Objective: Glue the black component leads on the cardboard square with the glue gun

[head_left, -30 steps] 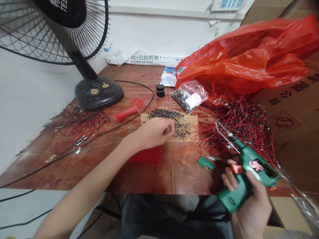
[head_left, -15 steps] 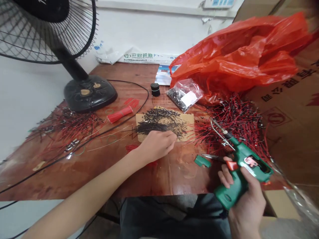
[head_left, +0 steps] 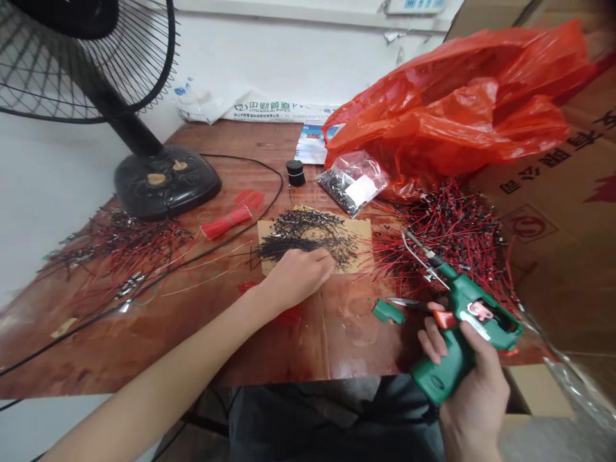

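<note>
Left hand [head_left: 299, 277] drew back; black parts [head_left: 308, 239] touch fingers [head_left: 323, 259] (curled).

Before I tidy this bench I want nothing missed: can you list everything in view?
soldering gun: one, green, in the right hand
small black parts: a pile, on a cardboard sheet at table centre
red-wired parts: two heaps, one right, one left
red wire bundle: one, beside the fan base
desk fan: one, black, back left
plastic bag: one, orange-red, back right
clear packet: one, holding dark parts, before the bag
black knob: one, behind the pile
green piece: one, near the gun
cardboard box: one, brown, far right
table: one, reddish wood
left hand: at the black pile
right hand: gripping the gun
</note>
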A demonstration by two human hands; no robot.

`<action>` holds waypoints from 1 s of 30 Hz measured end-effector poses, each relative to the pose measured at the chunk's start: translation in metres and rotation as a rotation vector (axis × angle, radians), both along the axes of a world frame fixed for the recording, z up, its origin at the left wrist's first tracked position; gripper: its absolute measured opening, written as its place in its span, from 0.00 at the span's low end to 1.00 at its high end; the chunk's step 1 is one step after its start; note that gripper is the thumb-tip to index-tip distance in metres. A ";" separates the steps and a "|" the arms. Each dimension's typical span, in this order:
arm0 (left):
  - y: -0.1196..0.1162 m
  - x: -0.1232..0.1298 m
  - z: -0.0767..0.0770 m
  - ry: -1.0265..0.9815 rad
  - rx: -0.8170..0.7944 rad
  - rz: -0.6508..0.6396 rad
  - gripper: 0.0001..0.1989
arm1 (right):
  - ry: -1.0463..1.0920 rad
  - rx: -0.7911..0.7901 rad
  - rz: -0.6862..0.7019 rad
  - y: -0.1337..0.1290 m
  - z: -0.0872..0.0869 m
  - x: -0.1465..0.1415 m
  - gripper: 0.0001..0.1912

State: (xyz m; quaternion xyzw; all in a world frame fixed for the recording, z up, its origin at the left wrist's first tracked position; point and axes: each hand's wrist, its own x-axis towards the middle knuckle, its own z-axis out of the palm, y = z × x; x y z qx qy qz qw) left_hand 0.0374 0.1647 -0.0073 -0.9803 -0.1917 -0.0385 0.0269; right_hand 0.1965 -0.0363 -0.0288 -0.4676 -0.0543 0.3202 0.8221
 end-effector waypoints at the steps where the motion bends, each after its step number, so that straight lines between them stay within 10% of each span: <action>1: 0.000 0.000 0.000 0.014 0.012 -0.005 0.15 | 0.004 0.004 -0.003 0.000 0.000 0.000 0.11; 30: 0.005 -0.003 -0.010 -0.128 -0.077 -0.049 0.17 | 0.062 -0.074 -0.075 0.001 -0.001 0.002 0.12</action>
